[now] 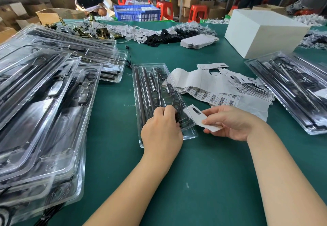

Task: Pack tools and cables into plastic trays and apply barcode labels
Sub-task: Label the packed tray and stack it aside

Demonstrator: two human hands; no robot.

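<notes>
Pressing curled left hand (161, 125) on coiled cable (178, 109) in clear tray (141, 91); pinching white card (201, 117) with right hand (230, 123) beside barcode labels (212, 98).

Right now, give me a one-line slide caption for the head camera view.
Left hand presses cable into a clear tray while right hand holds a paper card on a green table.
</notes>
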